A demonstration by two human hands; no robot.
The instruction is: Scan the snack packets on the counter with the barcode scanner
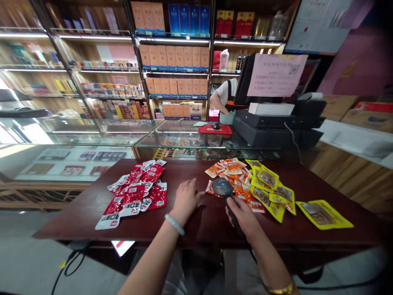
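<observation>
My right hand [245, 219] grips the handle of a black barcode scanner [222, 187], its round head over the near left edge of a pile of orange snack packets [231, 168]. Partly on top of the orange pile, to its right, lie several yellow snack packets [268, 178]. My left hand [186, 196] is over the table between the piles, holding nothing, its thumb held apart and pointing toward the scanner head. Farther left is a loose heap of red and white snack packets [133, 194]. A single yellow packet [324, 214] lies apart at the right.
A dark red-brown table [107, 174] carries everything. Behind it stand a glass display counter [181, 141], a till with a monitor [245, 78], and shelves of boxed goods [175, 57]. A person [225, 94] is partly hidden behind the monitor. Cables [72, 262] hang below the table.
</observation>
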